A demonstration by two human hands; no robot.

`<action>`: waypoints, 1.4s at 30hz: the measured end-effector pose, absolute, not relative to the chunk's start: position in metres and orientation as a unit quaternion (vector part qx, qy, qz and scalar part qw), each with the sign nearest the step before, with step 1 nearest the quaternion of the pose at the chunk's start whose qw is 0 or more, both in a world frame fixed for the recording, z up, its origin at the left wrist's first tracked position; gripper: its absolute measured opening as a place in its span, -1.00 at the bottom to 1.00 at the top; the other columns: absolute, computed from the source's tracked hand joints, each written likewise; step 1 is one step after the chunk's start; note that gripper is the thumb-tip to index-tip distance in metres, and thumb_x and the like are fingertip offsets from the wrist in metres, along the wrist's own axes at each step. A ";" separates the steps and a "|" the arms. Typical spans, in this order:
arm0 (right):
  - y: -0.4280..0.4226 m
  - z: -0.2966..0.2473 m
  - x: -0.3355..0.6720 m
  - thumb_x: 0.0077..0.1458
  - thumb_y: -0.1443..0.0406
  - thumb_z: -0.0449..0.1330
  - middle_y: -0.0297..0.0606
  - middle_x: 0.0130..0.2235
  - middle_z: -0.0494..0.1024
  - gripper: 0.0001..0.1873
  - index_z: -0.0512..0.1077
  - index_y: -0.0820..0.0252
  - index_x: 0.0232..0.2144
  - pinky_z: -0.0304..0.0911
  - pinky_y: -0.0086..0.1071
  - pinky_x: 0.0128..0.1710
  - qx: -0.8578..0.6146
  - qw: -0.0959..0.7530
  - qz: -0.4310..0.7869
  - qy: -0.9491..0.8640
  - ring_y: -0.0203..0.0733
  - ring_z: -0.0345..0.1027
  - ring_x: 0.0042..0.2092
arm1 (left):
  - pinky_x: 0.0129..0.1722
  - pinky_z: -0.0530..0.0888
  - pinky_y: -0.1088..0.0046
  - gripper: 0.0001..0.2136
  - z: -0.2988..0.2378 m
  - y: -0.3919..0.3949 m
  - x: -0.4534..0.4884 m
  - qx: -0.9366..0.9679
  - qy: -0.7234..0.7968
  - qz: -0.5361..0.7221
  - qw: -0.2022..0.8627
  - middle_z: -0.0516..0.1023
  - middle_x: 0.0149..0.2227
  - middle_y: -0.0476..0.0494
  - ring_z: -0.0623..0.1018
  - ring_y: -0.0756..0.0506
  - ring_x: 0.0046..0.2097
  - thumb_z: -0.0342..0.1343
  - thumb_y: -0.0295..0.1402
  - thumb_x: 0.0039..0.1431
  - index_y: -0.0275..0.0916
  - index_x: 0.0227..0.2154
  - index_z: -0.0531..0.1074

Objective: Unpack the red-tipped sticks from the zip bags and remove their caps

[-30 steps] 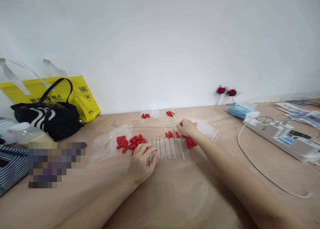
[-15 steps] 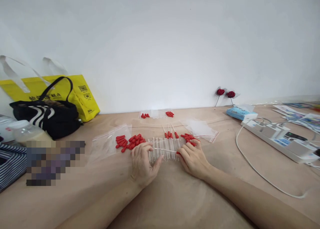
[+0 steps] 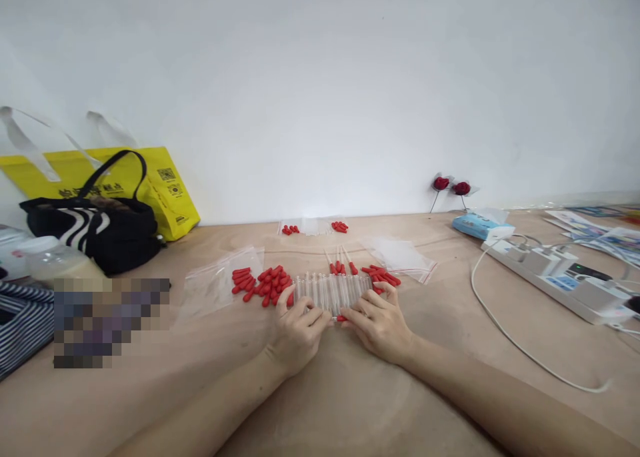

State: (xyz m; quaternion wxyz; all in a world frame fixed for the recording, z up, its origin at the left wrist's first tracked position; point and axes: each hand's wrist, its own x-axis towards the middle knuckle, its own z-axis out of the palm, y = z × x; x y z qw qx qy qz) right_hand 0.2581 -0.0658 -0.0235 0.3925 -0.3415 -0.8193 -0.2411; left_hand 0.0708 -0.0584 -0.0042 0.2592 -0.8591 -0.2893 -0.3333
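Observation:
My left hand (image 3: 300,329) is closed, its thumb and fingertips pinching what looks like the end of a thin glass dropper tube, most of it hidden by the fingers. My right hand (image 3: 384,320) pinches a small red rubber bulb (image 3: 341,318), which shows between the two hands close to the left fingertips. Just behind the hands lies a row of clear glass tubes (image 3: 327,292), side by side. Loose red rubber bulbs are heaped left of the row (image 3: 271,285) and right of it (image 3: 383,274). Beyond the row rest several droppers with red bulbs fitted (image 3: 341,268).
Clear zip bags lie at left (image 3: 213,280) and right (image 3: 403,257); another with red bulbs (image 3: 315,226) is by the wall. A yellow bag (image 3: 175,197) and black bag (image 3: 120,237) stand left. Rightward are a tissue pack (image 3: 480,226), power strip (image 3: 545,274) and white cable (image 3: 505,340).
Both hands have come closer together and slightly nearer to me. The tube that lay across the row between them is now mostly hidden, and my left fingers have closed.

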 end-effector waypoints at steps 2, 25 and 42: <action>-0.066 -0.024 0.259 0.08 0.29 0.09 -0.41 -0.57 0.38 -0.89 0.40 0.15 -0.41 -0.12 -0.18 -0.07 -0.339 0.398 -0.239 -0.818 -0.32 0.14 -0.41 | 0.08 0.04 0.09 -0.79 -0.004 -0.059 0.069 -0.859 -0.288 -0.332 0.262 0.42 -0.64 0.08 0.40 0.00 -0.42 -0.04 -0.36 0.16 -0.19 -0.53 0.42; -0.073 -0.017 0.272 0.07 0.30 0.07 -0.38 -0.52 0.40 -0.88 0.40 0.17 -0.44 -0.08 -0.22 -0.11 -0.380 0.452 -0.179 -0.787 -0.31 0.19 -0.39 | -0.17 0.17 0.25 -0.80 0.004 -0.060 0.056 -0.823 -0.348 -0.390 0.220 0.51 -0.54 0.04 0.43 -0.05 -0.39 -0.07 -0.42 0.16 -0.19 -0.51 0.41; 0.032 0.015 0.316 0.05 0.17 0.02 -0.29 -0.34 0.52 -0.77 0.44 0.07 -0.38 -0.10 -0.20 -0.17 -0.742 0.230 0.032 -0.629 -0.14 0.30 -0.22 | -0.50 0.40 0.58 -0.95 0.038 0.032 0.051 -0.656 -0.635 -0.276 -0.301 0.49 -0.48 -0.02 0.50 0.02 -0.49 -0.01 -0.47 0.00 -0.29 -0.47 0.33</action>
